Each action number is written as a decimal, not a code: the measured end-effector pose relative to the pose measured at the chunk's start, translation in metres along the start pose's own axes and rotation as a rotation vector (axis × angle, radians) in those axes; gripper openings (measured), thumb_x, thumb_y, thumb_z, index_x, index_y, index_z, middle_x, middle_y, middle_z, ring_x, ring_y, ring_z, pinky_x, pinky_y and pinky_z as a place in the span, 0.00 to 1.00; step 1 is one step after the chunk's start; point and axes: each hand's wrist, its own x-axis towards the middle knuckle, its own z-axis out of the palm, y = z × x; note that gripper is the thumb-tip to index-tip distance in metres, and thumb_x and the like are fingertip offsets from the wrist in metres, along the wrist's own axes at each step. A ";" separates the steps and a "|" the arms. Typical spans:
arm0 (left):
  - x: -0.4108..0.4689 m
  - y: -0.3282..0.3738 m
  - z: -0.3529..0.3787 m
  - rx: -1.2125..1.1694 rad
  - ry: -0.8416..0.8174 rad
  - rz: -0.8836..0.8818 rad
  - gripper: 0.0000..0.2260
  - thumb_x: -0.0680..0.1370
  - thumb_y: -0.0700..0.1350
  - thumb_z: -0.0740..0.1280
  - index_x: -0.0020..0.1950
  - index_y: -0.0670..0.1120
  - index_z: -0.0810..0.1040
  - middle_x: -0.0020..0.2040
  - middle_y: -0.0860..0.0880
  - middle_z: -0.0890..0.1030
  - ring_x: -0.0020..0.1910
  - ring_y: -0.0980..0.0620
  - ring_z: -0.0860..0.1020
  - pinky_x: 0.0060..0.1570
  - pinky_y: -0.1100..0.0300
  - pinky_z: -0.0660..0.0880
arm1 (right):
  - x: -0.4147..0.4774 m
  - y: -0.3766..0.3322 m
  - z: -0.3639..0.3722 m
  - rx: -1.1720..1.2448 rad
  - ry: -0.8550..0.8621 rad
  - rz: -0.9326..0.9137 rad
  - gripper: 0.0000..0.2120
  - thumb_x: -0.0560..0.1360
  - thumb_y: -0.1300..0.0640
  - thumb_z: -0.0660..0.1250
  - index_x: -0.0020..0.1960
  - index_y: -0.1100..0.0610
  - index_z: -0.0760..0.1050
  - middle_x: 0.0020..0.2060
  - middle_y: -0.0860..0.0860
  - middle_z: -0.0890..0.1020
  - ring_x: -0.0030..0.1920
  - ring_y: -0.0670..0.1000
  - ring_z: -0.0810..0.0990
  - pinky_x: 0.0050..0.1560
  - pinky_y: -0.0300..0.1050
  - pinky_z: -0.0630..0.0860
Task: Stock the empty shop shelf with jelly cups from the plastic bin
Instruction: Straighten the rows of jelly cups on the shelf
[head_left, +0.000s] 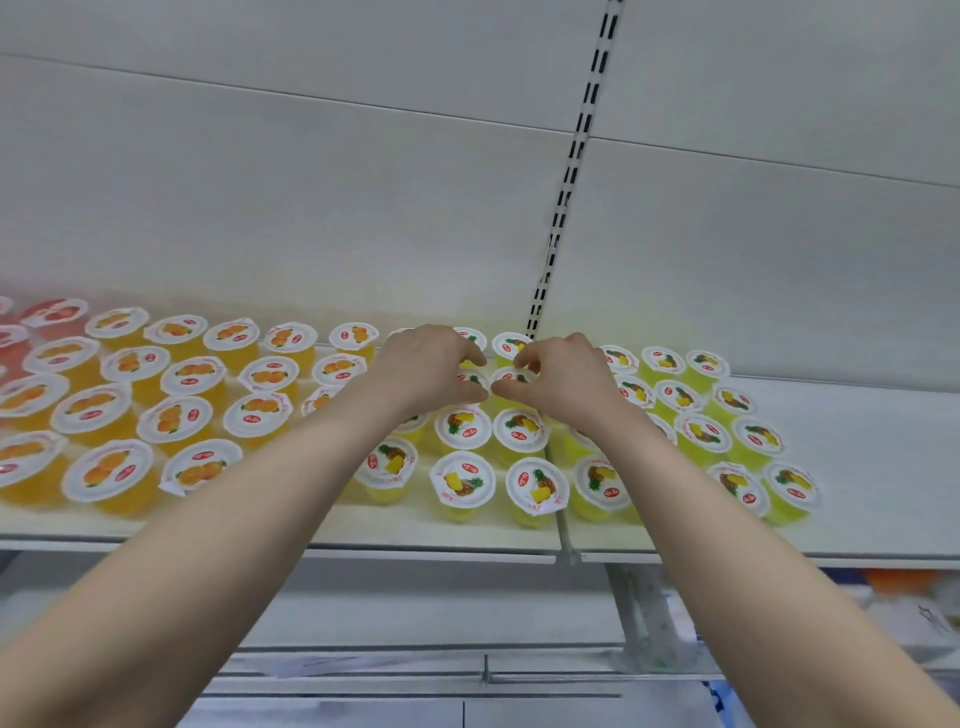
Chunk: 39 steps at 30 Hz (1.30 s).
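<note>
The white shop shelf (467, 527) carries rows of jelly cups: red ones (54, 314) at the far left, orange ones (176, 423) left of centre, yellow pineapple ones (462, 480) in the middle and right. Both my arms reach over the yellow rows. My left hand (431, 366) grips a pineapple cup (474, 378) in the second row from the back, fingers curled round its rim. Right beside it, my right hand (563, 376) grips the neighbouring pineapple cup (511, 375). The plastic bin is out of view.
The shelf's right end (872, 467) holds no cups. A slotted upright (563, 192) runs up the white back panel behind the cups. Below the shelf edge lie lower shelves (415, 670) and some blurred goods (904, 582) at the lower right.
</note>
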 end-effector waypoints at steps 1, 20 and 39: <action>-0.001 0.001 0.000 -0.002 -0.003 -0.005 0.21 0.73 0.61 0.68 0.65 0.57 0.77 0.59 0.53 0.80 0.57 0.51 0.77 0.50 0.56 0.73 | -0.001 0.000 0.000 -0.009 -0.004 0.002 0.25 0.70 0.35 0.67 0.60 0.49 0.79 0.50 0.49 0.82 0.59 0.54 0.72 0.56 0.53 0.71; -0.034 -0.018 0.005 -0.080 0.042 0.190 0.14 0.75 0.59 0.68 0.59 0.58 0.80 0.59 0.54 0.79 0.60 0.52 0.75 0.54 0.54 0.72 | -0.049 0.008 -0.014 0.099 -0.005 -0.125 0.19 0.72 0.39 0.69 0.58 0.48 0.81 0.52 0.46 0.83 0.59 0.51 0.75 0.57 0.52 0.73; -0.059 -0.028 0.004 -0.139 0.074 0.247 0.16 0.77 0.57 0.66 0.63 0.54 0.79 0.63 0.50 0.78 0.62 0.48 0.74 0.55 0.54 0.71 | -0.080 -0.043 -0.011 -0.174 -0.055 0.187 0.21 0.75 0.40 0.63 0.62 0.49 0.77 0.55 0.53 0.80 0.63 0.58 0.70 0.55 0.52 0.71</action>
